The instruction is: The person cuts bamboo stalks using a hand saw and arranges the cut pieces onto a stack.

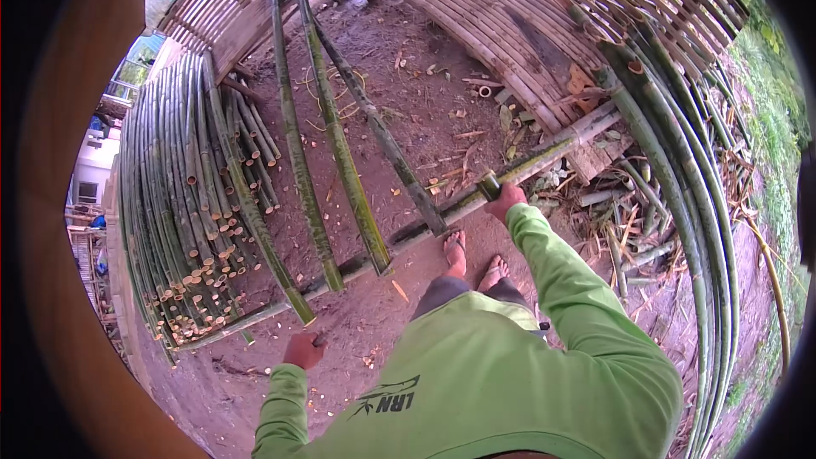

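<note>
My right hand (507, 201) is closed around a short green bamboo piece (489, 186), which stands up above a long bamboo pole (552, 155) lying crosswise. My left hand (303, 350) is curled into a fist at the lower left. Something small and dark shows at its edge, too hidden to name. Just above that fist is the cut end of a green bamboo pole (263, 246). More poles, a green one (340, 153) and a darker one (382, 132), rest with their near ends across the crosswise pole.
A large stack of cut bamboo (170, 195) lies on the left. Long dark green poles (680, 170) curve down the right side, beside bamboo scraps (650, 221). A slatted bamboo platform (476, 17) is at the back. My feet (456, 251) stand on bare soil near the crosswise pole.
</note>
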Action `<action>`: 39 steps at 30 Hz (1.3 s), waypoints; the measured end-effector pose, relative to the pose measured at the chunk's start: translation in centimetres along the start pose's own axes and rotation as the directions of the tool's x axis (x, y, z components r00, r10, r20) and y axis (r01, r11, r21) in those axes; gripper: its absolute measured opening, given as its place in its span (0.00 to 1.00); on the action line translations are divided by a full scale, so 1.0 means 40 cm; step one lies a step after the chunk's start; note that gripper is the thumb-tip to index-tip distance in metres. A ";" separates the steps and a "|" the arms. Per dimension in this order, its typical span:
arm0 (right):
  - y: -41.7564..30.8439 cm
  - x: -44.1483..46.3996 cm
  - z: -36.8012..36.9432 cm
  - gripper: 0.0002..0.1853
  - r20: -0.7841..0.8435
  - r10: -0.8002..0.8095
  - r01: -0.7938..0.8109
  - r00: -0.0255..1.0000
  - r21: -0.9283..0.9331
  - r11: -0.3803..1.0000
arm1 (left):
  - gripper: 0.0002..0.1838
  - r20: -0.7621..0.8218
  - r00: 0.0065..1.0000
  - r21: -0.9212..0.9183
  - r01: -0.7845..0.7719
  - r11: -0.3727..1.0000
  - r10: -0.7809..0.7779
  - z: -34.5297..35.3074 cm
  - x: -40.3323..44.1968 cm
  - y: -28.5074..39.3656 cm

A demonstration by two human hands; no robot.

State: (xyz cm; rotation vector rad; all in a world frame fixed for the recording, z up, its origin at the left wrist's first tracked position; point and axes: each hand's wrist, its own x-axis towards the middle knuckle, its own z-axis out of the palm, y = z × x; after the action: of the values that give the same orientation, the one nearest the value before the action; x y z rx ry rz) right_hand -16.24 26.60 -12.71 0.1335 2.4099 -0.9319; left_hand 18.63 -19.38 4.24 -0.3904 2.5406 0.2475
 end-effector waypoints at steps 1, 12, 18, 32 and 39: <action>-0.035 0.052 0.020 0.29 -0.077 -0.042 0.040 0.996 -0.026 0.999 | 0.18 0.000 0.999 -0.064 0.032 0.997 -0.032 0.007 0.000 0.037; 0.326 -0.143 0.076 0.63 -0.077 0.179 -0.189 0.981 -0.167 0.968 | 0.17 0.010 1.000 -0.844 0.023 0.536 -0.026 0.111 -0.004 0.256; 0.562 -0.231 0.174 0.36 -0.057 0.390 -0.389 0.919 -0.298 0.872 | 0.18 -0.043 0.993 -0.807 0.031 0.590 -0.111 0.119 0.029 0.263; 0.039 0.038 -0.065 0.53 -0.568 -0.074 0.167 0.820 0.114 0.979 | 0.26 -0.355 0.914 -0.570 -0.046 0.820 -0.195 -0.054 0.268 0.335; 0.507 -0.133 0.089 0.44 -0.263 0.370 -0.402 0.891 -0.076 0.913 | 0.27 -0.409 0.893 -0.468 -0.030 0.883 -0.186 -0.047 0.364 0.288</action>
State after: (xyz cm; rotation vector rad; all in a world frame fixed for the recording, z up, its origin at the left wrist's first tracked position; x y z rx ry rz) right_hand -4.45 40.16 -24.13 0.6921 2.5201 -0.6007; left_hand 2.23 -12.27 -1.12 -0.8181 2.8845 0.8329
